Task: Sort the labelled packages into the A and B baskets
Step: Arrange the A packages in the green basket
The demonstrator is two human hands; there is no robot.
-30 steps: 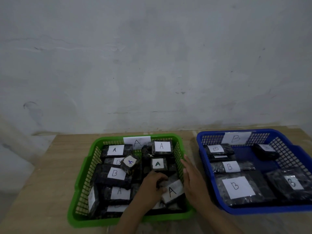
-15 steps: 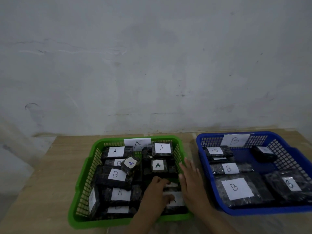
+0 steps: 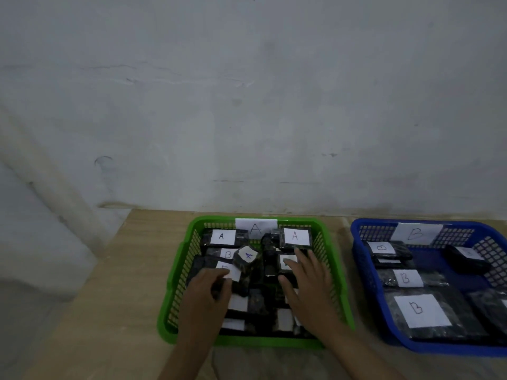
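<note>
Left hand (image 3: 210, 287) grip curled on B package (image 3: 229, 271), right hand (image 3: 307, 281) flat, green basket (image 3: 175, 270)

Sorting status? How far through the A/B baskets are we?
Done: blue basket holds only B-labelled packages, like the big one. In hand: left hand and right hand are both in the green basket; grip unclear. Left: at least one B package sits among the A's.
</note>
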